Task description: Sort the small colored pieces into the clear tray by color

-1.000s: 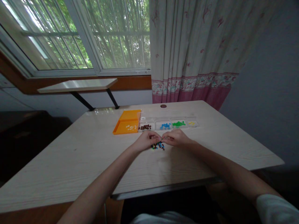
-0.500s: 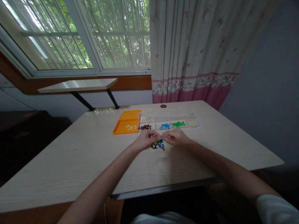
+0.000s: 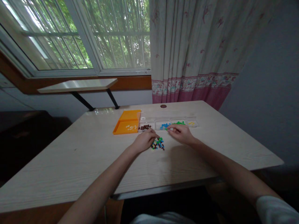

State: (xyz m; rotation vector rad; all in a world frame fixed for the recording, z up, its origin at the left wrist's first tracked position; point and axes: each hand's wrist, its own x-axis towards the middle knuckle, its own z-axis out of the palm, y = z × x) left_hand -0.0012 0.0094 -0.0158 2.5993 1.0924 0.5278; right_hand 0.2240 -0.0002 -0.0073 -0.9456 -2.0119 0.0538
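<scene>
A loose pile of small mixed pieces [image 3: 158,144], in green, blue, brown and pale yellow, lies on the table. Beside it on the left, my left hand [image 3: 145,140] rests low with its index finger stretched out to the pile's top edge; nothing shows in its grasp. My right hand [image 3: 181,133] is closed in a pinch with a tiny green piece [image 3: 166,129] at its fingertips, in front of the clear compartment tray [image 3: 157,119]. The tray holds brown pieces [image 3: 144,127], blue pieces [image 3: 164,125], green pieces [image 3: 179,123] and yellow pieces [image 3: 192,123] in separate compartments.
An orange case [image 3: 128,119] lies at the tray's left with several white pieces [image 3: 131,127] in it. A raised shelf [image 3: 79,84] on black legs stands at the back left of the table [image 3: 93,161]. Beyond are a window and a curtain [image 3: 182,62].
My right hand has moved away from my left, to the right and towards the tray, with the green piece. My left index finger now reaches onto the pile, more of which is visible.
</scene>
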